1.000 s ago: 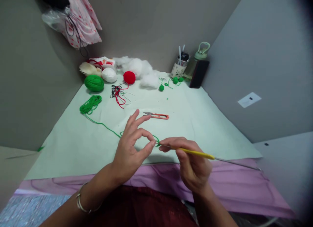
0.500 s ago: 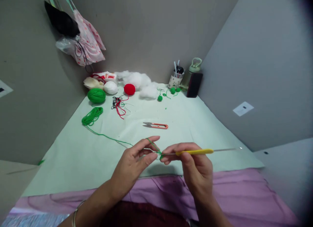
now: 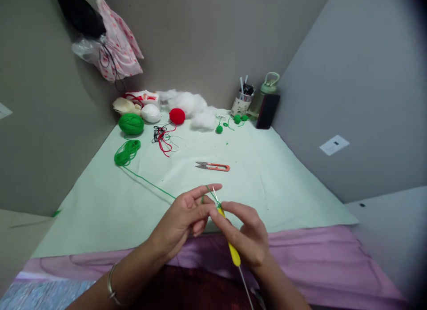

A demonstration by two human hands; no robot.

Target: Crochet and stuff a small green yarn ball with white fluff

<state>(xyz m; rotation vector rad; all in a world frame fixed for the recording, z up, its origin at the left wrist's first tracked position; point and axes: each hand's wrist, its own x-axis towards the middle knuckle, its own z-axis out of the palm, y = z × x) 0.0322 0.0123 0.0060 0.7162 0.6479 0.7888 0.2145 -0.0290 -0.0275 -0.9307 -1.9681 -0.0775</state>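
My right hand (image 3: 245,232) grips a crochet hook (image 3: 234,253) by its yellow handle, its metal tip pointing up and away and its rear shaft slanting down toward me. Green yarn (image 3: 150,183) runs from a loose bundle (image 3: 127,152) to my left hand (image 3: 187,214) and passes over its extended index finger. Left thumb and other fingers are pinched near the hook, where a small bit of green yarn work (image 3: 218,206) is mostly hidden. The fingertips of both hands meet around it, above the table's near edge.
Thread snips (image 3: 213,166) lie beyond my hands. Farther back are green (image 3: 131,123), red (image 3: 177,116) and white (image 3: 151,113) yarn balls, white stuffing (image 3: 188,104), small green balls (image 3: 237,119), a pen cup (image 3: 242,103), a bottle (image 3: 267,90) and a phone (image 3: 267,111). Walls enclose the table (image 3: 283,181).
The crochet hook has swung from nearly level to steeply slanted, its tip now up by the left index finger. My right hand has turned and moved left, closer to the left hand.
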